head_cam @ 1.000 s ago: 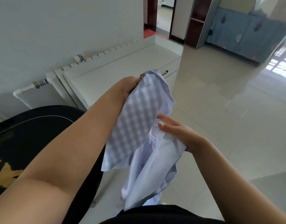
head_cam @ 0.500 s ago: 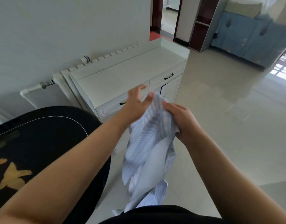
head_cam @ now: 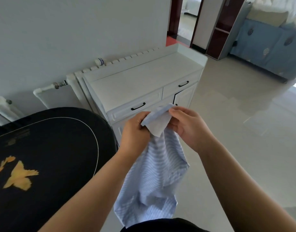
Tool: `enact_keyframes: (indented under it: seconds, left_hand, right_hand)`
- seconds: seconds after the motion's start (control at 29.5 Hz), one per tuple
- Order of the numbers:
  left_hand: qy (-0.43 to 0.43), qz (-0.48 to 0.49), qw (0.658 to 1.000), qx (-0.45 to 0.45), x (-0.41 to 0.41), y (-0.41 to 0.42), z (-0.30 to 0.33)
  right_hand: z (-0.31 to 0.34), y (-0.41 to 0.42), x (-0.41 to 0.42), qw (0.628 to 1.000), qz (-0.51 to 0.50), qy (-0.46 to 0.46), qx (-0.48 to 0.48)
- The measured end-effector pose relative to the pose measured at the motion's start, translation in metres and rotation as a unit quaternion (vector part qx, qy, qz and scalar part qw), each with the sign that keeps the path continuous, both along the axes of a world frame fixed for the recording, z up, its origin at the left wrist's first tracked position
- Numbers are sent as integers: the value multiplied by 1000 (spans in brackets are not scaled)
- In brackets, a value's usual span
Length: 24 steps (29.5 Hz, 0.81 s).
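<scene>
A light blue and white checked shirt (head_cam: 154,178) hangs in front of me, bunched at the top and trailing down towards my waist. My left hand (head_cam: 135,129) grips the top of the cloth from the left, fingers curled round it. My right hand (head_cam: 187,126) pinches the same top edge from the right, thumb and fingers closed on a folded corner. Both hands meet close together in front of the white cabinet's drawers.
A white cabinet (head_cam: 140,81) with two black-handled drawers stands against the wall, a radiator (head_cam: 87,71) behind it. A black table (head_cam: 43,156) with a yellow fish pattern fills the lower left. Pale tiled floor (head_cam: 244,131) spreads right; a blue-covered piece of furniture (head_cam: 267,46) stands far right.
My right hand rose from the cloth's side to pinch its top edge beside my left hand. Both hands dropped lower in the view, and the shirt now hangs bunched from one point.
</scene>
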<state>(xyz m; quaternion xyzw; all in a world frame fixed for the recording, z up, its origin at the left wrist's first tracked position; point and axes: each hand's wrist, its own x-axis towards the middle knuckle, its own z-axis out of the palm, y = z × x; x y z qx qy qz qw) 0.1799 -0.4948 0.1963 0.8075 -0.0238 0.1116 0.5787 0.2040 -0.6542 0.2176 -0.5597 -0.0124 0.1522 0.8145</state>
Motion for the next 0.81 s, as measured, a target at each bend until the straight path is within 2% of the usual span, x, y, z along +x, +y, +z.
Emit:
enact_keyframes:
  seconds: [0.07,0.14,0.17,0.31,0.41,0.47,0.54,0.61,0.68,0.75,0.81]
  left_hand:
    - [4,7,1000,25,4,6,7]
    - [7,-1,998,59,4,5,16]
    - [10,-9,998,69,4,4,19]
    - [72,-102,991,51,6,9,31]
    - [102,-166,980,34,9,18,33]
    - [118,-165,979,10,10,26,29]
    - [147,-119,981,-37,13,36,26]
    - [165,-58,983,-58,18,44,26]
    - [138,-14,990,-3,26,47,29]
    - [95,-4,994,60,29,39,34]
    - [77,-44,992,93,24,23,38]
  right_hand:
    - [0,-6,0,993,37,-69,-86]
    - [3,-9,-2,958,12,-164,-235]
    - [2,-8,-3,944,-6,-191,-270]
    - [-1,-4,-2,929,-116,-211,-281]
    - [-4,-9,2,906,-157,-220,-325]
    - [-3,-13,1,889,-174,-238,-349]
    - [3,-23,0,884,-183,-258,-344]
    - [12,-35,-4,896,-124,-276,-326]
    - [22,-37,-16,905,-20,-272,-328]
    - [24,-25,-29,891,56,-268,-362]
    - [19,-9,-36,867,72,-289,-401]
